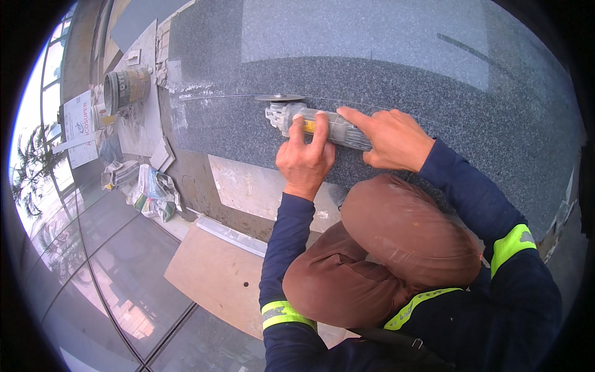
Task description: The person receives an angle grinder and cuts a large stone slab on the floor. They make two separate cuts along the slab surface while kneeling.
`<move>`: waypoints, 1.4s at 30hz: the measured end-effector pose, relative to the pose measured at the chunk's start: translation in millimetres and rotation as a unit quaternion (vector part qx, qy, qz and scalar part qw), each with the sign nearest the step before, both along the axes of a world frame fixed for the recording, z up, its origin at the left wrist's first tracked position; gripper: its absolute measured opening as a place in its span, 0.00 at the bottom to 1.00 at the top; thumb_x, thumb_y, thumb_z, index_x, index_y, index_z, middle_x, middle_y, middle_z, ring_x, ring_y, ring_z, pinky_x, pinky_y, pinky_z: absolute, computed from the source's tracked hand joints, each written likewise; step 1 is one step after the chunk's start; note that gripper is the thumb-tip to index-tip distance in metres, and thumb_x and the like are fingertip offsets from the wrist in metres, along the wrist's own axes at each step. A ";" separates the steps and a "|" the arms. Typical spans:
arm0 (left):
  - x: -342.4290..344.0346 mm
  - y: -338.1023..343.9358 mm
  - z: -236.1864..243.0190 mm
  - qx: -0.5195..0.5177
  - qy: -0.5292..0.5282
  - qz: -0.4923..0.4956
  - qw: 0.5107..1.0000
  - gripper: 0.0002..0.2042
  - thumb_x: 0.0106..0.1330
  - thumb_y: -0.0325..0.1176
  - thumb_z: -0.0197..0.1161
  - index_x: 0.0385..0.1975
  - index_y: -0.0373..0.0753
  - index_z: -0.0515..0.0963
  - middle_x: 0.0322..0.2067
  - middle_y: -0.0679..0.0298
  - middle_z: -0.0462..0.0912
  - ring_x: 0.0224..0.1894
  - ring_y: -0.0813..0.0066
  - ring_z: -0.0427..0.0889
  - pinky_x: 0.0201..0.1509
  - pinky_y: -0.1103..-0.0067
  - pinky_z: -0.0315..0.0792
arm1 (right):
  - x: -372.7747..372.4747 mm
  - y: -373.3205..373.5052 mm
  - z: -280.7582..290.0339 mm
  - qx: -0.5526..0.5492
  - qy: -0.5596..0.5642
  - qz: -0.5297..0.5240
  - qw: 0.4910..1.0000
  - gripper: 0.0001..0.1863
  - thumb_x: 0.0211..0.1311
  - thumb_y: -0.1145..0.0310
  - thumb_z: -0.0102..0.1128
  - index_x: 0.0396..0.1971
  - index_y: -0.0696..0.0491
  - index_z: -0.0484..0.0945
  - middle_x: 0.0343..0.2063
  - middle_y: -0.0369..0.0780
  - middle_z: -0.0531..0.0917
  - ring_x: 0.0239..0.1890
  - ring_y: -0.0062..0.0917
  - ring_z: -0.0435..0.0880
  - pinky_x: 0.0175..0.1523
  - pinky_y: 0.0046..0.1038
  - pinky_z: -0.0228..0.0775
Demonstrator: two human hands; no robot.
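Observation:
An angle grinder [342,130] lies level in both my hands, its body grey and dusty with a yellow patch. My left hand [307,155] grips it near the gear head, two fingers laid over the top. Around the rear of the body is my right hand [396,139], its index finger stretched along the casing. The thin cutting disc [279,97] sits at the far side of the head, edge-on at a thin straight line across the dark speckled granite slab [396,80]. White dust marks the slab left of the disc. Whether the disc spins, I cannot tell.
A dirty bucket [127,90] stands at the left, near a white printed carton [80,130]. Crumpled plastic bags [155,192] lie below it. A tan board [217,260] and a metal strip [232,235] are left of my knees. Glossy dark panels [136,279] fill the lower left.

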State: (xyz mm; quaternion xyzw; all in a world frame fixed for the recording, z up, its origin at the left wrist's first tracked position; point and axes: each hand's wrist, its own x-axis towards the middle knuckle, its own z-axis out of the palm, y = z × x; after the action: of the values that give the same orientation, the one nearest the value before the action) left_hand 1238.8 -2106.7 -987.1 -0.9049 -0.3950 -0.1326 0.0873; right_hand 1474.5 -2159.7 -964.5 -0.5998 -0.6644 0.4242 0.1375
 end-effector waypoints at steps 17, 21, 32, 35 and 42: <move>-7.7 7.9 -6.3 -0.005 -0.013 0.012 1.000 0.33 0.47 0.38 0.78 0.60 0.56 0.84 0.54 0.52 0.85 0.27 0.64 0.89 0.29 0.73 0.81 | -7.5 12.6 -1.6 0.018 0.014 0.003 1.000 0.44 0.48 0.73 0.67 0.72 0.53 0.70 0.31 0.55 0.89 0.37 0.54 0.91 0.43 0.51 0.85; -18.4 17.8 -9.7 -0.026 0.000 0.033 0.999 0.34 0.47 0.37 0.79 0.61 0.57 0.83 0.57 0.53 0.83 0.27 0.61 0.89 0.30 0.70 0.83 | -20.2 27.5 -13.7 0.021 0.021 0.004 1.000 0.42 0.48 0.73 0.68 0.70 0.53 0.71 0.32 0.54 0.90 0.37 0.54 0.91 0.43 0.51 0.85; -7.6 8.4 -2.3 -0.034 0.006 0.030 0.999 0.34 0.45 0.38 0.81 0.60 0.58 0.84 0.55 0.56 0.83 0.29 0.62 0.90 0.30 0.70 0.84 | -7.1 14.9 -0.1 0.005 0.012 0.005 1.000 0.44 0.48 0.74 0.67 0.72 0.53 0.71 0.32 0.55 0.90 0.38 0.54 0.91 0.44 0.51 0.85; -2.3 4.2 -0.6 -0.027 -0.002 0.015 1.000 0.34 0.44 0.39 0.83 0.58 0.59 0.85 0.54 0.57 0.84 0.29 0.63 0.90 0.30 0.71 0.84 | 0.1 6.8 7.2 -0.010 0.007 0.006 1.000 0.45 0.48 0.74 0.67 0.74 0.53 0.70 0.32 0.55 0.90 0.38 0.54 0.91 0.44 0.51 0.85; 4.0 1.0 -0.8 -0.001 -0.015 -0.026 1.000 0.30 0.50 0.40 0.77 0.59 0.56 0.85 0.51 0.55 0.85 0.25 0.68 0.87 0.27 0.75 0.80 | 9.9 -4.5 5.0 0.007 0.004 0.001 1.000 0.48 0.46 0.72 0.69 0.75 0.51 0.69 0.28 0.54 0.87 0.35 0.54 0.89 0.42 0.50 0.83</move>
State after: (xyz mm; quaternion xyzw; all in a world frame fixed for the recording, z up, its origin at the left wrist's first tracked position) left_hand 1242.8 -2105.6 -987.9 -0.9129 -0.3728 -0.1475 0.0767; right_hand 1484.3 -2164.1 -959.5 -0.5964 -0.6673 0.4222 0.1442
